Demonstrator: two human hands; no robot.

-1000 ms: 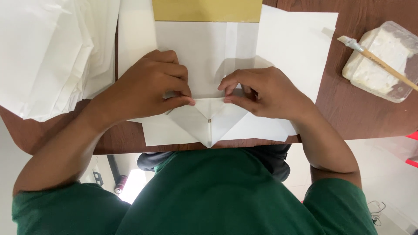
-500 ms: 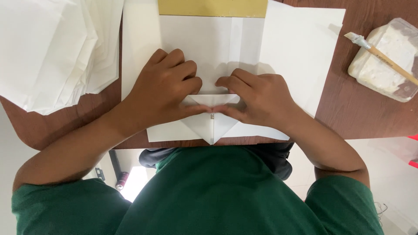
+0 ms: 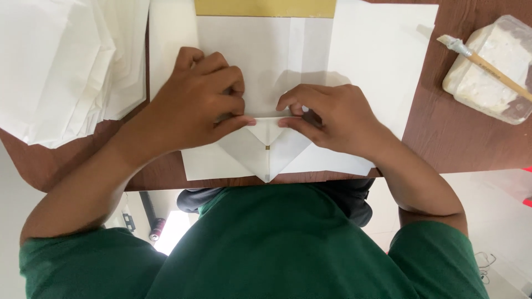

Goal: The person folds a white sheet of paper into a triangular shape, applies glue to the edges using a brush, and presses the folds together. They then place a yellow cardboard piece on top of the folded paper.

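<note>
Paper is under both of my hands: a white folded sheet (image 3: 266,149) lies flat at the near edge of the brown bench (image 3: 460,144), its two lower corners turned in to form a point aimed at my chest. My left hand (image 3: 202,99) presses down on the sheet left of its centre crease, fingers curled and thumb flat along a small folded flap. My right hand (image 3: 332,119) pinches the same flap from the right of the crease, fingertips bent onto its edge. Both hands sit equally close, meeting at the crease, which runs straight away from me. Left of the sheet lies a stack of white papers (image 3: 61,66); beyond it, a yellow strip (image 3: 265,8); far right of it, a brush (image 3: 482,61) rests on a pale block in plastic (image 3: 490,77).
</note>
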